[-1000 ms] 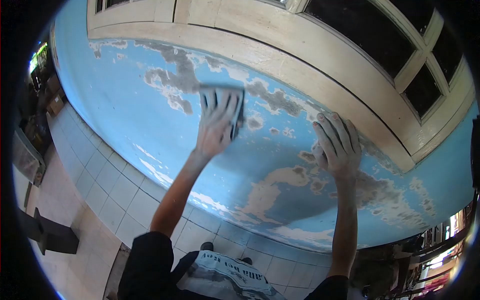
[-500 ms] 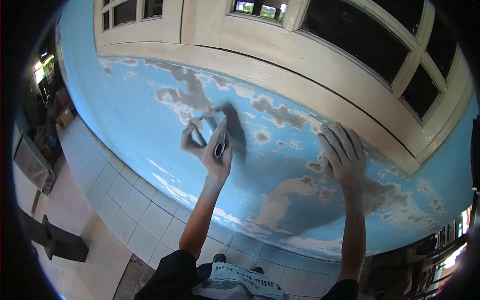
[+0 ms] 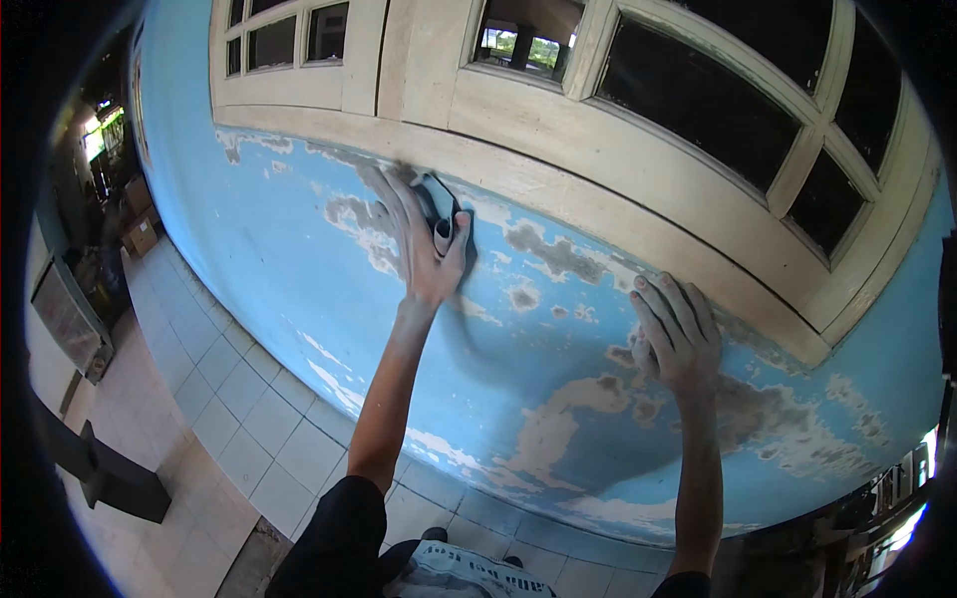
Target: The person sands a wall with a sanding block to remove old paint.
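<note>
Over at the far left there are cardboard boxes (image 3: 140,227) stacked against the wall, too small and dim to see what's in them. Now to the action: the left hand (image 3: 424,254) is up high on the blue wall (image 3: 289,289), fingers wrapped around a dark hand tool (image 3: 446,213), with the thumb on its right side and the other fingers stretched up past it. The tool sits pressed to the wall just under the wooden sill (image 3: 598,214), its long axis running up and down, the top end pointing at the window frame (image 3: 439,70); it's blurred, so its working edge can't be made out. Well apart to the right, the right hand (image 3: 680,334) lies flat on the wall, fingers loosely spread and holding nothing, fingertips just short of the sill. Around both hands the paint is flaked, with grey patches (image 3: 553,249) between them and a big bare tan patch (image 3: 553,419) lower down. White tiles (image 3: 259,419) run along the foot of the wall, and a dark bench (image 3: 110,476) stands on the floor at lower left, well clear of the arms.
</note>
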Tool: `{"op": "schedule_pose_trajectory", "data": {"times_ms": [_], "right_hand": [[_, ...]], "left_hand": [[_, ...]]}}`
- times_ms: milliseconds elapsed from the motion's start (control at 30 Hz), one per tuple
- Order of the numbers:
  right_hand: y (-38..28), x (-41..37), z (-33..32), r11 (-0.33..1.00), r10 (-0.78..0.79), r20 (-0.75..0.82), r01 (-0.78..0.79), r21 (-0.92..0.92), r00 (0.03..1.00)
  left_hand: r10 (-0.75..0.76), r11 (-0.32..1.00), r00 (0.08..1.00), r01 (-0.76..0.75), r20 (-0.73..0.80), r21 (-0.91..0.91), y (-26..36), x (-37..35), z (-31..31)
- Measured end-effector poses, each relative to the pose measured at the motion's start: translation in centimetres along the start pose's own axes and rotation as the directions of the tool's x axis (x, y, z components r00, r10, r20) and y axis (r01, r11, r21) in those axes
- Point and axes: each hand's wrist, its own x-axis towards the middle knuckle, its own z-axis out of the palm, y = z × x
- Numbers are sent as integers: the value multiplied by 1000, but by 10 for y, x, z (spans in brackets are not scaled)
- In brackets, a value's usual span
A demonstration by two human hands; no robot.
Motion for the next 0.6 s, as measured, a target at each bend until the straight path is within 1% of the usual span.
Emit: {"op": "schedule_pose_trajectory", "data": {"times_ms": [33, 67, 100, 167, 200, 267, 300, 367, 400, 433, 467, 500, 567, 600], "right_hand": [[1, 0, 1, 1000, -2, -3, 2, 3, 1000], [1, 0, 1, 1000, 0, -9, 0, 0, 1000], [1, 0, 1, 1000, 0, -12, 0, -1, 1000], [-1, 0, 1, 1000, 0, -15, 0, 3, 1000], [-1, 0, 0, 1000, 3, -16, -3, 12, 1000], [0, 1, 0, 1000, 11, -21, -11, 8, 1000], [0, 1, -1, 1000, 10, -14, -10, 15, 1000], [1, 1, -1, 1000, 5, -5, -5, 20, 1000], [1, 0, 0, 1000, 8, -3, -8, 18, 1000], [1, -1, 1, 1000, 12, -2, -12, 16, 1000], [1, -1, 2, 1000, 15, -4, -15, 12, 1000], [1, 0, 3, 1000, 15, -11, -15, 17, 1000], [0, -1, 3, 999, 18, -12, -18, 31, 1000], [-1, -1, 2, 999, 23, -9, -23, 35, 1000]], "left_hand": [[3, 998, 999, -2, -32, 56, 0, 6, 1], [55, 998, 997, -52, -60, 47, -1, 4, 5], [63, 997, 996, -60, -59, 49, -1, -8, 8], [83, 996, 990, -86, 112, 25, 2, -47, 11], [85, 996, 990, -88, 111, 26, -1, -63, 11], [49, 994, 976, -68, 212, 83, 3, -72, 12], [48, 995, 976, -66, 213, 78, -3, -66, 15], [102, 992, 994, -104, 35, 66, 10, -13, 10], [104, 992, 994, -106, 36, 63, 17, 8, 9], [93, 990, 996, -94, 7, 105, 23, 26, 9], [84, 986, 996, -80, -25, 145, 26, 35, 10], [88, 986, 996, -84, -26, 143, 23, 29, 12], [148, 976, 970, -175, 190, 130, 11, -16, 13], [186, 961, 951, -229, 246, 156, -1, -49, 18]]}}
